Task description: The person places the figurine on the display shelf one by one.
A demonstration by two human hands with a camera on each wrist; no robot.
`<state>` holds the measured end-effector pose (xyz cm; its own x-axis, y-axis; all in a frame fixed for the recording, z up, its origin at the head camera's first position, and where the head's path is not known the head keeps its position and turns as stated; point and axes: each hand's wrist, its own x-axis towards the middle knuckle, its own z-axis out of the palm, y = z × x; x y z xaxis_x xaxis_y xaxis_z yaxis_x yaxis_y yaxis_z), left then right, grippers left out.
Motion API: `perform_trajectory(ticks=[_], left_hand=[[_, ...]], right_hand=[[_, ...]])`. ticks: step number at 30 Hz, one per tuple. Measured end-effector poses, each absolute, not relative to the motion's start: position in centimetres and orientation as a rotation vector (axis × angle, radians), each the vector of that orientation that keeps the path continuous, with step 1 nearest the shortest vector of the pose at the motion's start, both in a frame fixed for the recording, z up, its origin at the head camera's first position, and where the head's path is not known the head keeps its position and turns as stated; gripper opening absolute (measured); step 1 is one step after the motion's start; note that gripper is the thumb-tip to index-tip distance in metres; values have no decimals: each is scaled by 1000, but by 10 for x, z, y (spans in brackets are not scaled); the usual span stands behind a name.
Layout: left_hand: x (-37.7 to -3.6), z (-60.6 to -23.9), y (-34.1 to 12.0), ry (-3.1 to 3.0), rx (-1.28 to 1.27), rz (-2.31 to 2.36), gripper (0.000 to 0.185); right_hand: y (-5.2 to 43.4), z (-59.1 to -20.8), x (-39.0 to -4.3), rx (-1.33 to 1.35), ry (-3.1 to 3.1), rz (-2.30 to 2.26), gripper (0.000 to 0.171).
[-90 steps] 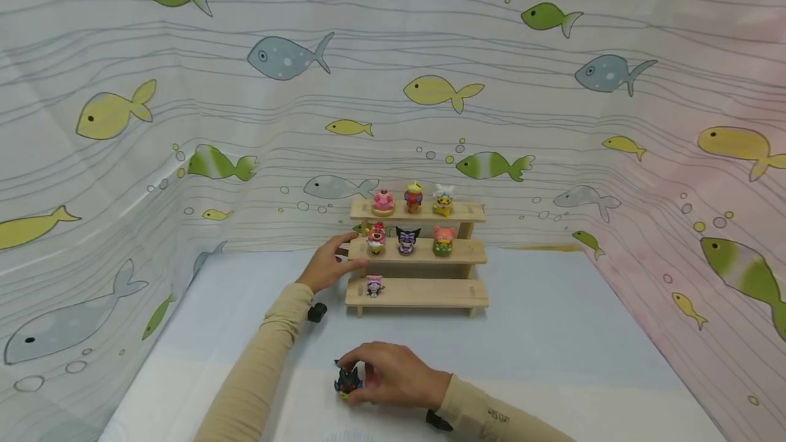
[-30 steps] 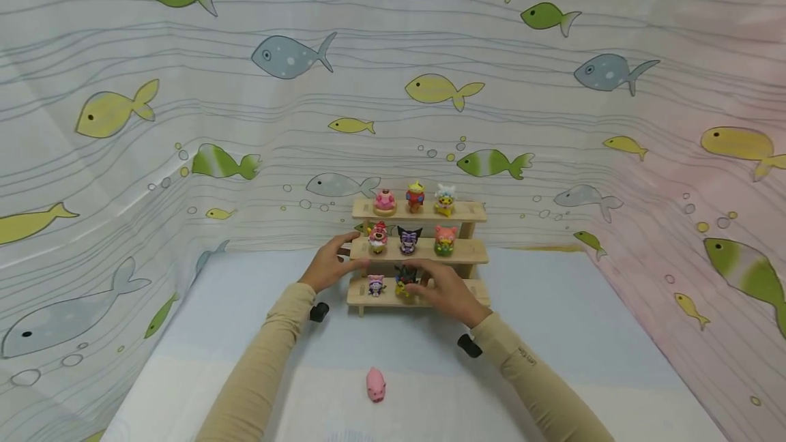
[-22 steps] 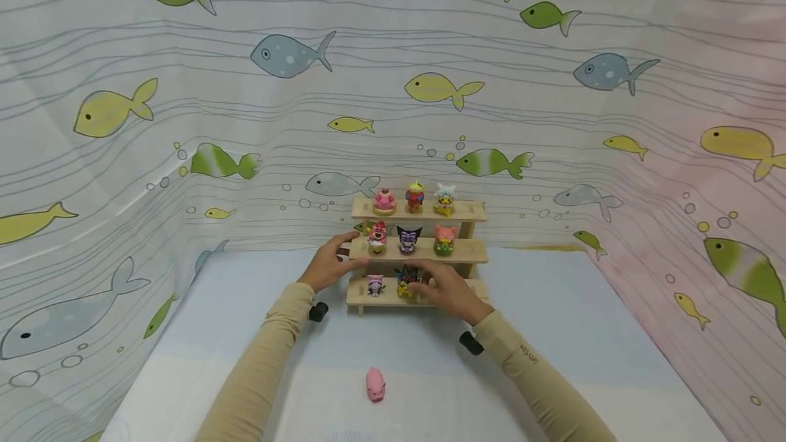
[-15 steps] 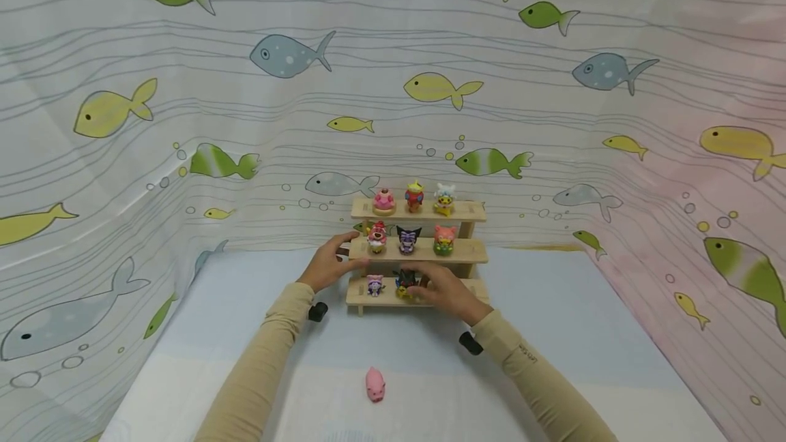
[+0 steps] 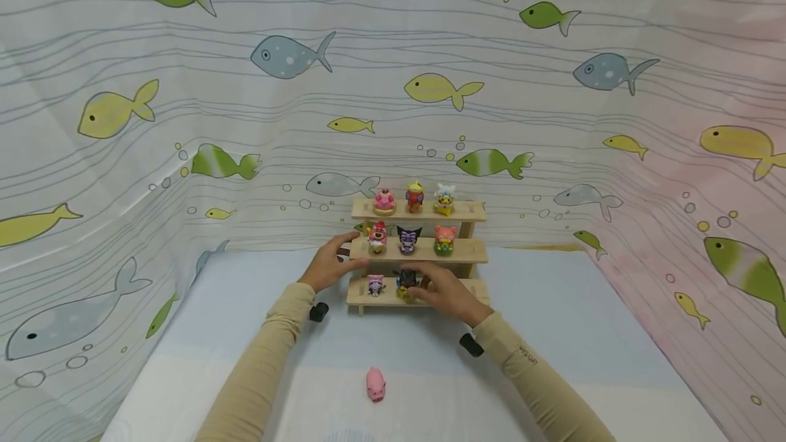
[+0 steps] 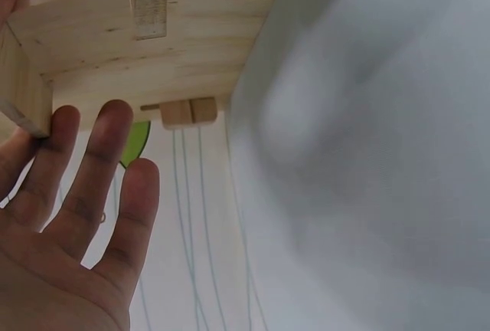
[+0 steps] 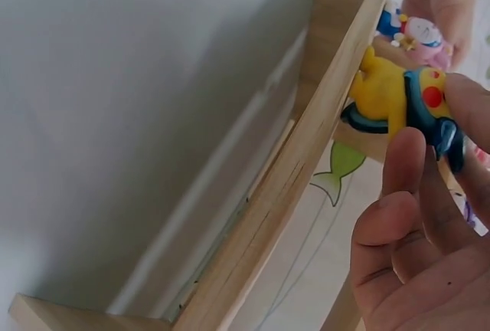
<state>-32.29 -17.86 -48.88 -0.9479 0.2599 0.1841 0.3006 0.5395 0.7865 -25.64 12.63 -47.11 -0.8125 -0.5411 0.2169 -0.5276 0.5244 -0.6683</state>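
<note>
My right hand [image 5: 445, 290] pinches a yellow figurine in a dark hood [image 7: 387, 90] between thumb and fingers. It is at the bottom tier of a three-tier wooden display stand [image 5: 424, 302], its feet right at the board in the right wrist view. My left hand [image 5: 325, 264] grips the left end of the middle tier, thumb in front; in the left wrist view its other fingers [image 6: 115, 132] extend under the wood. Left of the held figurine stands a small pink-and-purple figurine [image 5: 375, 286].
The middle tier bears a red-and-pink figurine [image 5: 377, 238], a black-and-purple one [image 5: 408, 241] and a pink-eared one [image 5: 445, 242]. On top stand a pink [image 5: 384, 201], a red [image 5: 414, 197] and a white-and-yellow figurine [image 5: 445, 200]. A pink toy pig [image 5: 375, 385] lies in front. A fish-patterned curtain stands behind.
Over three seconds my right hand has carried the dark-hooded figurine from the tabletop up to the bottom tier, uncovering the pink pig. In the last second little moves; my left hand stays put.
</note>
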Motion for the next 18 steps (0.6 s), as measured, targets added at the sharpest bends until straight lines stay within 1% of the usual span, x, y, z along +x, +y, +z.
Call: perform_trajectory(ticks=[7,13,18], left_hand=[[-324,-489,-178,-2719,-491,-1415,88],[-325,-490,-178,-2717,-486,-1417,88],[-324,-488,-179,-2709,-485,-1428,90]], right_hand=[[127,-469,-256,-1013,2750,-1141,57],[127,-456,-248,-1039,2834,-1126,65],[127,-444,-238,-1077,2872,-1171,63]])
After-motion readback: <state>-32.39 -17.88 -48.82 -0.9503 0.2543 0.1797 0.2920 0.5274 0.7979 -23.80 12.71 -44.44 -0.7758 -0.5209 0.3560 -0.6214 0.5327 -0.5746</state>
